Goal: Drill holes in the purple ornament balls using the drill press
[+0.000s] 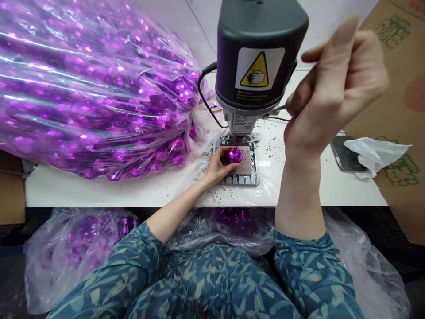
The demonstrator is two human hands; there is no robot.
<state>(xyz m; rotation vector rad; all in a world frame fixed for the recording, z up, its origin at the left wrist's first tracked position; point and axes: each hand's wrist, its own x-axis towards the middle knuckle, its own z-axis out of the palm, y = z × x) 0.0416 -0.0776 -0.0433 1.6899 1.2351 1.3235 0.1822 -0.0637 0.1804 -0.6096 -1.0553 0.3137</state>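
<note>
My left hand (219, 166) grips a shiny purple faceted ball (235, 155) between thumb and fingers. The ball rests on a brown square pad (245, 166) over the slotted metal base (256, 177) of a bench drill press (255, 75). Directly above the ball is the drill bit (237, 144), its tip at or very near the ball's top; I cannot tell how deep it sits. Raised at the right of the machine, my right hand (335, 84) has its fingers curled around the press's feed lever (280, 108), most of which they hide.
A large clear bag (99, 97) full of purple balls fills the left of the white table (133, 190). At right lie a phone (345, 153), a crumpled white tissue (378, 153) and a cardboard box (405, 133). Dark shavings surround the base. More bagged balls (89, 239) sit below.
</note>
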